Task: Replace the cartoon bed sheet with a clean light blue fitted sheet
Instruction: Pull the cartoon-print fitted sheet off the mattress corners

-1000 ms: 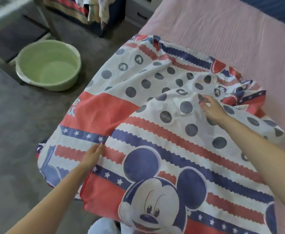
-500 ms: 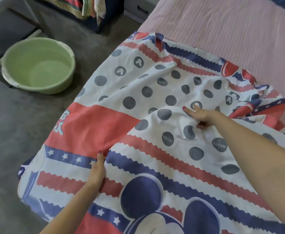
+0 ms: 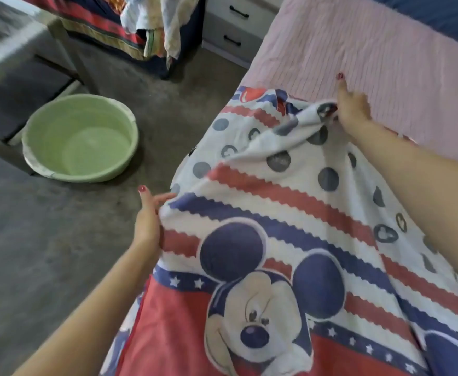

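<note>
Since the earlier frame my right hand (image 3: 354, 108) had gathered the cartoon sheet (image 3: 290, 213) farther up the pink mattress (image 3: 385, 58); my left hand (image 3: 149, 221) gripped its left edge. Bunched fabric risked slipping free onto the floor (image 3: 59, 253).

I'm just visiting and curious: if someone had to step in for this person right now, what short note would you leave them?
Left hand: grips the cartoon sheet at its floor-side edge.
Right hand: pinches a bunched fold of it at the far end, one finger sticking out.
Sheet: gathered toward the near end, hanging over the bed's side; the pink mattress cover lies bare beyond.
Done: sheet largely peeled back.
Left: pull it off fully, fit the light blue sheet, which is not in view.
Green basin sits on the floor.
</note>
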